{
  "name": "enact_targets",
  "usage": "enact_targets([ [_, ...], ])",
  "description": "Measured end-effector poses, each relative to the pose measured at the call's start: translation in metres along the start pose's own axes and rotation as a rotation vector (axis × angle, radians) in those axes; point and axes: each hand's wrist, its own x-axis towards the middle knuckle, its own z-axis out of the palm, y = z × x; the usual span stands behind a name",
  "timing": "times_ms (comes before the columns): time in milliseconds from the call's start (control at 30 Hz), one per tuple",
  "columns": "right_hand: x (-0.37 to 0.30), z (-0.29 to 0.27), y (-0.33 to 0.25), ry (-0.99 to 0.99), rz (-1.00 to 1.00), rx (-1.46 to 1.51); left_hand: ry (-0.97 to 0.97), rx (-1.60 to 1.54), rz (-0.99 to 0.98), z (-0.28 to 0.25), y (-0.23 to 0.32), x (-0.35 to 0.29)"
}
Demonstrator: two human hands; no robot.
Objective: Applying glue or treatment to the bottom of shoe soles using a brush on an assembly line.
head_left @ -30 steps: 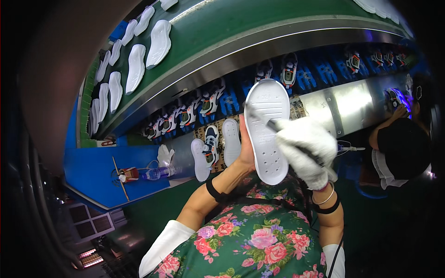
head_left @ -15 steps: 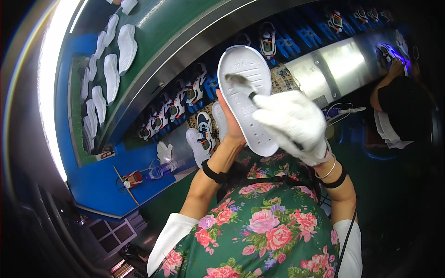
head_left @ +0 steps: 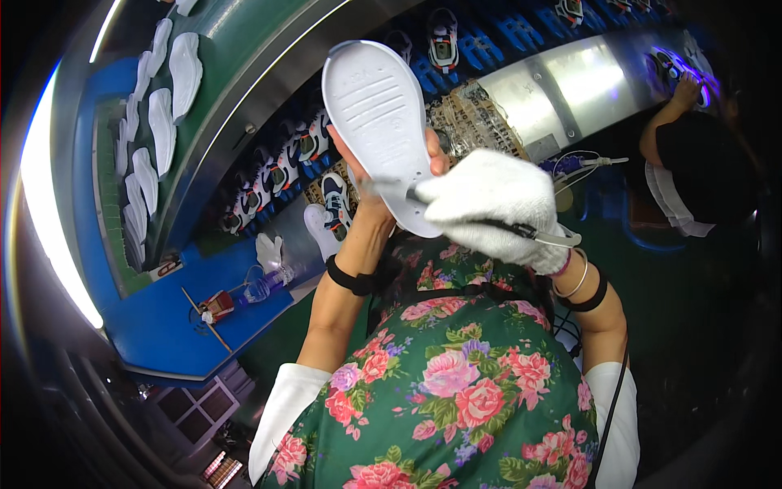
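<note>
A white shoe sole (head_left: 379, 106) is held up in front of me, with its grooved inner face toward me and its rim raised. Bare and wrapped around it from underneath, my left hand (head_left: 371, 213) has fingers showing at both edges. My right hand (head_left: 497, 208), in a white knit glove, is closed around a brush with a dark handle. The blurred bristle end of this brush (head_left: 383, 188) lies over the narrower lower part of the sole, near its left edge; whether it touches cannot be made out.
White soles (head_left: 161, 122) lie on a green belt at left. Sneakers (head_left: 336, 200) and blue racks (head_left: 481, 50) line the back, beside a taped brown carton (head_left: 476, 122) and metal cover (head_left: 562, 90). A blue table (head_left: 163, 326) is lower left. Another person (head_left: 705, 179) works at right.
The sole and both my hands have shifted left and slightly up in the picture. The brush has moved from the sole's wide upper part down to its narrower lower part.
</note>
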Motion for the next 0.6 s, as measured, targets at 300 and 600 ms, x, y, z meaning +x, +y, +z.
enact_targets([
  [300,-0.01,0.011,-0.006,-0.007,-0.036,-0.027,-0.034,-0.028,0.108,-0.011,0.008,0.01],
  [600,-0.022,0.014,-0.009,-0.042,0.089,0.224,-0.066,-0.01,0.066,-0.008,0.022,0.015],
])
